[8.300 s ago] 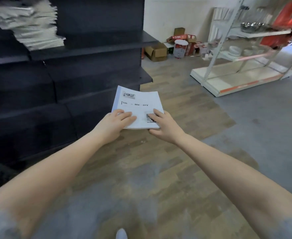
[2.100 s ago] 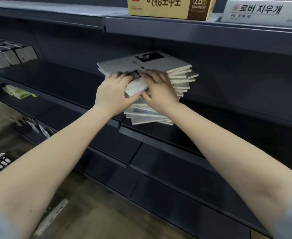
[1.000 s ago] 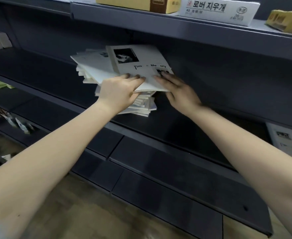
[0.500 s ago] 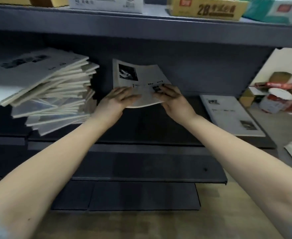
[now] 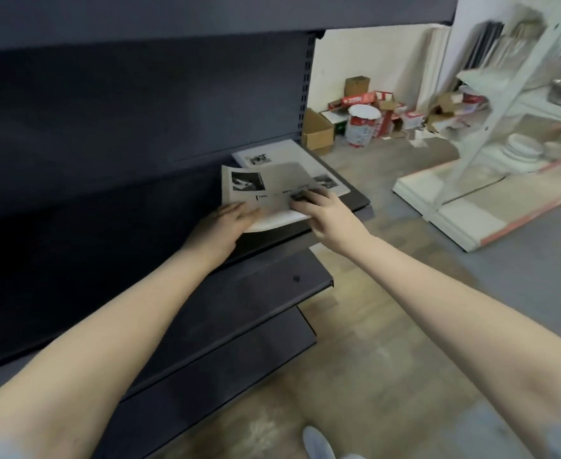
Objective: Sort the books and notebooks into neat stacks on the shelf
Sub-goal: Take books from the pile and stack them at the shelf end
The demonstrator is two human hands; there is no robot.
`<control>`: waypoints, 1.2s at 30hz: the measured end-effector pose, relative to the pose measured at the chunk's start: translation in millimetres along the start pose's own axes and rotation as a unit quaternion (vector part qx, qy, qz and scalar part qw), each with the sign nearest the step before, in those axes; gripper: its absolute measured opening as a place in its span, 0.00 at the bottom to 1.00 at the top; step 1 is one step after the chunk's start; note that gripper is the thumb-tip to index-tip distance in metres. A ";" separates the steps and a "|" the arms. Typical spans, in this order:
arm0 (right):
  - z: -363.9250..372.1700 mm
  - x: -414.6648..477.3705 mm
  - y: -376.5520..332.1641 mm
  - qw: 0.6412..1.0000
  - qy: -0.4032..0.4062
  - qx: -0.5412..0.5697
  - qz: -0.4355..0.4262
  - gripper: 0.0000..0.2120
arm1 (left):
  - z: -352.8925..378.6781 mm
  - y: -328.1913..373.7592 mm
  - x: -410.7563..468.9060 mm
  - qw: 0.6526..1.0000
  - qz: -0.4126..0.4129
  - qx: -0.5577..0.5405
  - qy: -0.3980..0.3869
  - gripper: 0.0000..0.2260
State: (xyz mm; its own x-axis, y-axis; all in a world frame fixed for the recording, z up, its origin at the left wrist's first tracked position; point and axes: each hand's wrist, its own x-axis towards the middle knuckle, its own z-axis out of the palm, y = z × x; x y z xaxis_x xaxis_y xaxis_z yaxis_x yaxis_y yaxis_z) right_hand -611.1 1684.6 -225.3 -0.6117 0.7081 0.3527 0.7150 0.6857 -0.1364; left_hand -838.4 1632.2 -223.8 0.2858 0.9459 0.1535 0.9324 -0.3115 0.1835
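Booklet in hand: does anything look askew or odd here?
Yes. The held booklet, gripped by the left hand and right hand, bows along its near edge and sits skewed over the other booklet at the shelf end, not squared.

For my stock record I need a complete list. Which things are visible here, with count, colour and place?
shelf: one, dark grey, left half
held booklet: one, white-grey with black photo, over the shelf's right end
flat booklet: one, white, lying on the shelf behind the held one
boxes: several, brown and red-white, on the floor by the far wall
bucket: one, red and white, among the boxes
rack: one, white, right
dishes: a few, white, on the rack
shoe: one, pale, bottom edge
left grip: holds the held booklet's near left edge
right grip: holds its near right corner
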 end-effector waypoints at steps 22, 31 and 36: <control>16.8 -15.7 100.4 0.977 -0.187 -0.060 0.085 0.28 | 44.7 57.3 73.3 0.983 -0.057 0.010 -0.174 0.26; 30.0 7.6 125.2 0.964 -0.217 0.015 0.150 0.33 | 57.8 71.0 105.0 0.974 -0.139 0.022 -0.179 0.25; 31.7 16.1 133.6 0.971 -0.199 0.026 0.130 0.33 | 65.6 77.1 116.8 0.969 -0.173 0.012 -0.176 0.28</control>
State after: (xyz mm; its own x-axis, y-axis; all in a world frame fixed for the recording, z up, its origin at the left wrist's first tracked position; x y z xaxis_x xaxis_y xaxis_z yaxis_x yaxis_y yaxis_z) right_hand -536.1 1792.9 -267.1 -0.5025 0.8606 -0.0836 0.8511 0.4753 -0.2229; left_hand -718.6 1724.6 -255.5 0.0087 0.9669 -0.2551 0.9894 0.0286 0.1421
